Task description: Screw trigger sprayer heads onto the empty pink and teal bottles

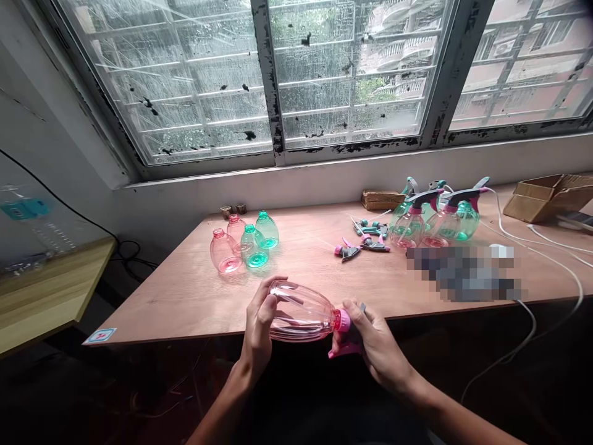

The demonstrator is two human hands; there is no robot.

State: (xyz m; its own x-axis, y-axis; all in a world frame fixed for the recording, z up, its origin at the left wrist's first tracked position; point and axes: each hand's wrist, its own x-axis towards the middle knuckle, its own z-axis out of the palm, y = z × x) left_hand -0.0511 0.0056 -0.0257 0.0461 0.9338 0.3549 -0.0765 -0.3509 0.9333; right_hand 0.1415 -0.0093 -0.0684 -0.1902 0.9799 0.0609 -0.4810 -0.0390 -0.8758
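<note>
In the lower middle of the frame, I hold a clear pink bottle (pixel 301 315) with two hands, above the front edge of the tabletop (pixel 180 303). The bottle lies almost on its side, with its base toward the left and its neck toward the right. My left hand (pixel 259 324) is curved around the base end, with the thumb on the near side. My right hand (pixel 380 343) is closed around the spray head (pixel 345 327), which has a pink collar and a pink trigger pointing downward. This collar sits at the bottle's neck; if it is screwed tight, I cannot tell.

Left of the centre, four bottles stand upright in a small group: two are pink (pixel 225 250) and two are green (pixel 254 247). Right of the centre, some loose spray heads (pixel 347 251) lie on the tabletop, the nearer ones grey and pink, the ones behind them teal and grey.

At the upper right, several bottles with spray heads fitted (pixel 442 228) stand close together, the pink ones in front of the green ones. Just in front of them, a blurred patch (pixel 463 272) hides what is there. A cardboard box (pixel 532 201) rests near the right edge of the frame, and a white cable (pixel 577 284) hangs in a loop below it. The window (pixel 185 80) fills the top.
</note>
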